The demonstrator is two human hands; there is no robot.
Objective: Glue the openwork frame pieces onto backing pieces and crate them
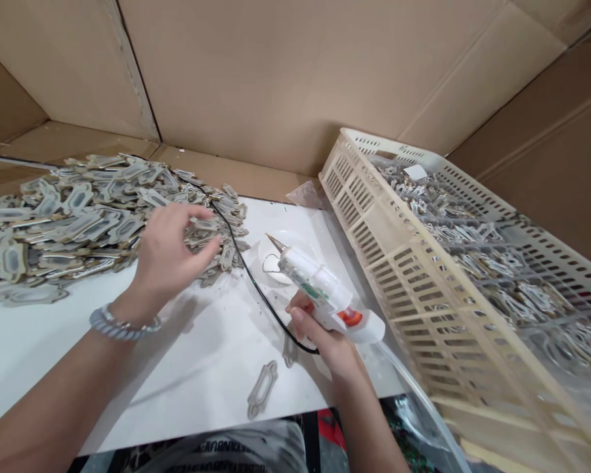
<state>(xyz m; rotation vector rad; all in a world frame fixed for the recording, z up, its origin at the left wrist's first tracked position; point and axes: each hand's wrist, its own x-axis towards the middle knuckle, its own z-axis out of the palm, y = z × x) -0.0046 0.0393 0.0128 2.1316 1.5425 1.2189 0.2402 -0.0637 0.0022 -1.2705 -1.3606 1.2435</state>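
Your right hand (pixel 325 336) gripped the hot-glue gun (pixel 318 281) above the white table (pixel 192 374), beside the plastic crate (pixel 374 240). Your left hand (pixel 168 248), thumb and fingers spread apart, was at the heap of frame-shaped pieces (pixel 86 220).

One left hand (pixel 170 253), one right hand (pixel 322 332), one glue gun (pixel 312 279), one black cord (pixel 256 282). One bench (pixel 177 387), one white dish (pixel 291 237), one crate (pixel 384 256), one white tag (pixel 415 172) in it; its many metal pieces (pixel 526 299) blur past counting. Two loose frames (pixel 262 389) near the right hand; one heap (pixel 83 213) of frames, too overlapped to count.
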